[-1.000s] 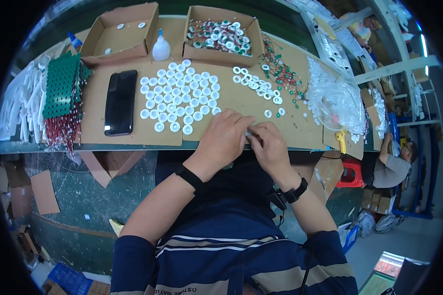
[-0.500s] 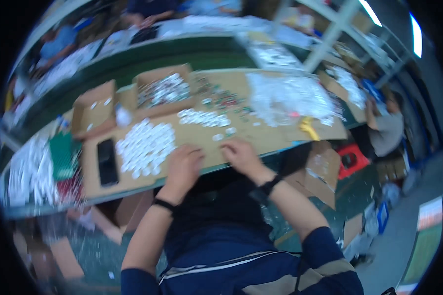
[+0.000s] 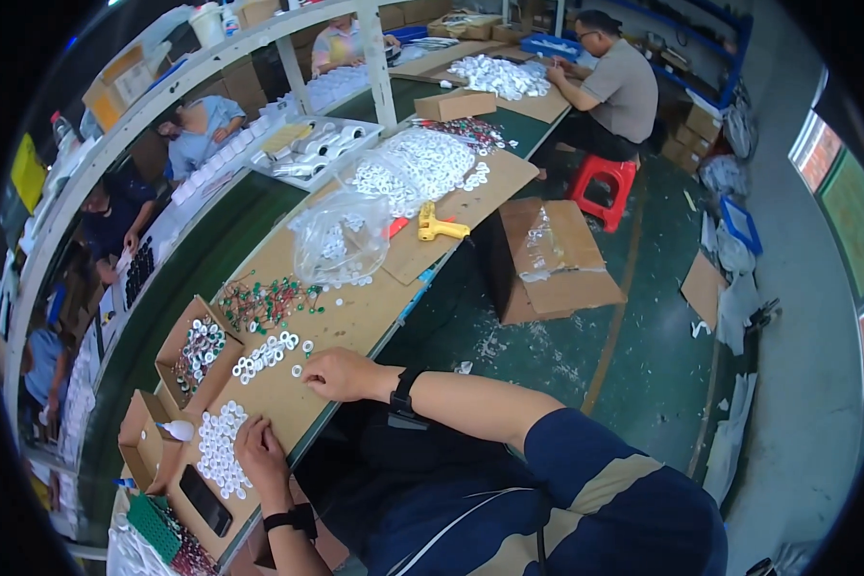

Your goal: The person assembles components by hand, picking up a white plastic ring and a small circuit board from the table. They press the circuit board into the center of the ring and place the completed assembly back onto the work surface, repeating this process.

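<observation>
My left hand [image 3: 262, 453] rests on the cardboard-covered bench, its fingers apart at the edge of a pile of white rings [image 3: 223, 451]. My right hand [image 3: 338, 375] lies at the bench's near edge, its fingers curled together; whatever they may hold is hidden. Close to its fingertips are a couple of single white rings [image 3: 298, 371]. A group of rings with pale centres [image 3: 265, 358] lies just beyond. Farther up is a tangle of small green parts with red wires [image 3: 264, 303]. Beside the left hand's pile lies a black phone [image 3: 206, 501].
Beyond the pile stand a cardboard box of ring parts [image 3: 197, 353], another open box [image 3: 144, 437] and a white squeeze bottle [image 3: 177, 430]. Plastic bags of rings [image 3: 341, 240] and a yellow glue gun [image 3: 440, 225] lie farther along. A co-worker [image 3: 616, 86] sits near a red stool [image 3: 600, 190].
My view has swung to the right, bringing the co-worker and the floor into fuller sight. My left hand is now against the ring pile; my right stays near the loose rings.
</observation>
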A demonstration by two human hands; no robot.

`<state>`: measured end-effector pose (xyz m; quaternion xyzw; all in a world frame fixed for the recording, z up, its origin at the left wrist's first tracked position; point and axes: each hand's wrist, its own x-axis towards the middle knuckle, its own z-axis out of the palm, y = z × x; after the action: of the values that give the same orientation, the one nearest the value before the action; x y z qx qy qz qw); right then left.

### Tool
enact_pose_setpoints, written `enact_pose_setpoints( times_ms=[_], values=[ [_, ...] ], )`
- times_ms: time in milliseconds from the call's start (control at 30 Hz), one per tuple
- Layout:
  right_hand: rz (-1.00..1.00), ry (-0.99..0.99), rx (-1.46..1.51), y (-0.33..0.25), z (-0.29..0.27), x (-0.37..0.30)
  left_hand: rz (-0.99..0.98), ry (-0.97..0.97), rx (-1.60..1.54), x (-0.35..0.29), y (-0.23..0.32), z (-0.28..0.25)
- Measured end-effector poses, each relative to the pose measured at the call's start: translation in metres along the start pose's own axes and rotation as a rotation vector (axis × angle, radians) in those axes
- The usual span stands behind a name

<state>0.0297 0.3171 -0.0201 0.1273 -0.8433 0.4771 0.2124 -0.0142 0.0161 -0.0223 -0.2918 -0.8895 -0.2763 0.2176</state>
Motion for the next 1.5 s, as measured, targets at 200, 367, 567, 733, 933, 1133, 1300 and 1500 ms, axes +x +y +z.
enact_pose_setpoints(
  times_ms=[200,367,567,733,933,1133,1300,1500],
  values=[
    [0.015,-0.022,0.0,0.0071,0.0039,-0.0041,-0.014,0.012,0.022,-0.0046,-0.0011,-0.0008],
    [0.041,-0.027,0.072,0.0028,0.0061,-0.0032,-0.012,-0.019,0.032,-0.0071,-0.0074,-0.0039],
    [0.049,0.009,0.091,0.0064,0.0085,0.0001,-0.052,-0.043,0.032,-0.0021,-0.0038,-0.0062],
    [0.058,-0.039,0.065,0.0084,0.0058,0.0,-0.078,-0.045,0.017,-0.0015,-0.0007,-0.003],
    [0.073,-0.027,0.084,0.0018,0.0051,-0.0041,-0.069,-0.04,0.02,-0.0065,-0.0018,-0.0049],
    [0.096,-0.019,0.083,-0.0006,0.0061,-0.0031,-0.055,-0.036,0.002,-0.0048,-0.0023,-0.0053],
    [0.108,-0.052,0.046,0.0019,0.0051,0.0011,-0.098,-0.069,0.002,-0.0025,-0.0026,-0.0049],
    [0.095,-0.029,0.053,0.0032,0.0044,-0.001,-0.084,-0.059,0.002,-0.0008,-0.001,-0.0043]
  ],
)
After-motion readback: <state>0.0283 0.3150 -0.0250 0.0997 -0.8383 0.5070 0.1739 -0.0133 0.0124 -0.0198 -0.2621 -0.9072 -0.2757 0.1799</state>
